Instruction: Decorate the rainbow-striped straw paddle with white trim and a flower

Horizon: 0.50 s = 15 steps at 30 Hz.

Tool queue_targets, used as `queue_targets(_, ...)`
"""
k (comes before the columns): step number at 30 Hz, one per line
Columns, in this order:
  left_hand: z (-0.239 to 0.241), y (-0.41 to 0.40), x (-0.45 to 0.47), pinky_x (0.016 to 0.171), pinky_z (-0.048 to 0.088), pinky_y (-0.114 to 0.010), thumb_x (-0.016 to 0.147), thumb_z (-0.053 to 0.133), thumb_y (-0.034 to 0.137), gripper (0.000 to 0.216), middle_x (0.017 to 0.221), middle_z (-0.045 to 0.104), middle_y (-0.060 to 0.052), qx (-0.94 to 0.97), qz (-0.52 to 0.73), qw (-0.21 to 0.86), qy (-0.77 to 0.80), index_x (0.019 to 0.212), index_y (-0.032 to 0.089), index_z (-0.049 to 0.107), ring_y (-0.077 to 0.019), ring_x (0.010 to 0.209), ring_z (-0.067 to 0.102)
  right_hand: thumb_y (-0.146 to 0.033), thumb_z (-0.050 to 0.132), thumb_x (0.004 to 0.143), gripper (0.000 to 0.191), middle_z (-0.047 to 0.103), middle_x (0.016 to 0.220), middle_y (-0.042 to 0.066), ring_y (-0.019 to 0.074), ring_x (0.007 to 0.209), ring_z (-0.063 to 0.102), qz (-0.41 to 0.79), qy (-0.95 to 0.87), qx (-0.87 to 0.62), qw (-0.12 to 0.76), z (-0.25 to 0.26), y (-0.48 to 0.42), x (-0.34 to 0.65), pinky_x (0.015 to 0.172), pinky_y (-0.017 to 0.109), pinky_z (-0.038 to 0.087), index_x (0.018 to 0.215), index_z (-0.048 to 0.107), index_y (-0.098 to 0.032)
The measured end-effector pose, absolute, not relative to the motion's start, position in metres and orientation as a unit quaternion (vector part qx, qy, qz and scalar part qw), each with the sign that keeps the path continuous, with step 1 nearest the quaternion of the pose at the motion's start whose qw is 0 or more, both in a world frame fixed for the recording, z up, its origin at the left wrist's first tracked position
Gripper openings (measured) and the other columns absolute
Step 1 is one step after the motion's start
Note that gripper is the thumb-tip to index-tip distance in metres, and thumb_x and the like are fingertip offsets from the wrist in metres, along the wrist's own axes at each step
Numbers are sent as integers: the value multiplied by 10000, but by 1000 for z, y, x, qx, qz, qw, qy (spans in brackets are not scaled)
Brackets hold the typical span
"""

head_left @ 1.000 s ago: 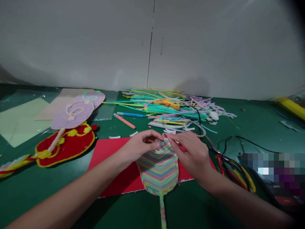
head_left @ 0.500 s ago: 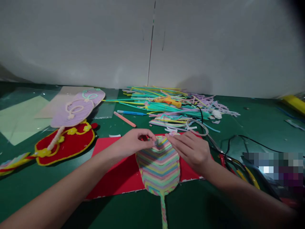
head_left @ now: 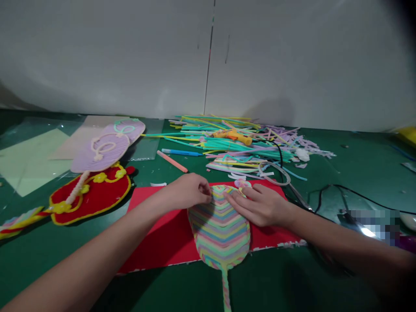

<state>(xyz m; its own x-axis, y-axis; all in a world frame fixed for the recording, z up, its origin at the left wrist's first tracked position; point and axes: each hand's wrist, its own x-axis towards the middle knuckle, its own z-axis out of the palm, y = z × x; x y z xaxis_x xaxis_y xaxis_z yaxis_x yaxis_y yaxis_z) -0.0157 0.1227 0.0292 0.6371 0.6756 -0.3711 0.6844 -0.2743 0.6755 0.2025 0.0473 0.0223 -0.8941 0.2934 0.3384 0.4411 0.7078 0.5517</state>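
A pastel-striped hand fan [head_left: 221, 236] with a chevron pattern and a twisted handle lies flat, its handle toward me. My left hand [head_left: 191, 191] is at the fan's upper left edge, thumb and fingers pinched together there. From the right, my right hand [head_left: 260, 204] rests with fingers stretched over the fan's upper right edge. Just behind those fingers a small pink round piece [head_left: 242, 183] shows at the fan's top. Beneath the fan is a red sheet [head_left: 156, 234] with a ragged white edge.
Behind lie many pastel pipe cleaners [head_left: 195, 130] with an orange glue gun [head_left: 237, 137] on top. A blue pen [head_left: 182, 152] and a pink stick [head_left: 172, 161] are nearer. At left are a purple fan [head_left: 110, 147] and a red fan [head_left: 97, 195]. A black cord [head_left: 351, 189] runs right.
My left hand has shifted slightly left from the fan's top centre to its upper left edge. My right fingers now lie flatter on the fan. The view has moved a little.
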Motion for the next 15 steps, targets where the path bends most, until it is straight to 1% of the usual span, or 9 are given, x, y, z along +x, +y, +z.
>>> queue_targets(2,30,125,-15,470,320,-203,659,578,301,140,594,559,29,793,-20,446,415,702,193,657,-116,557,487,-94,493,844,219,665,790,71,178,765,574,-325,-919,-195,109,22,48,204,552,306,380,1010,635,-73)
queue_targets(4,30,126,-16,472,324,-203,660,582,300,141,597,553,29,791,-29,445,419,711,192,657,-116,559,485,-101,501,844,220,665,786,63,171,750,571,-323,-921,-190,106,21,49,203,559,309,385,1016,635,-73)
queue_targets(9,30,122,-15,464,295,-214,670,593,333,148,595,538,26,809,-24,384,445,687,189,621,-117,547,469,-101,476,861,228,647,768,58,157,710,548,-329,-922,-183,87,17,49,199,582,326,396,1031,624,-66)
queue_targets(13,26,120,-14,476,304,-221,669,593,360,169,624,562,15,810,-30,352,469,632,196,569,-130,573,495,-82,458,865,215,639,757,78,157,705,539,-324,-925,-176,88,19,49,197,562,318,378,988,631,-50)
queue_targets(15,23,121,-16,480,315,-227,655,605,400,204,673,584,5,807,-28,344,479,674,201,562,-144,598,513,-68,452,865,215,641,772,95,160,733,546,-315,-929,-172,87,20,48,196,572,315,379,978,632,-34)
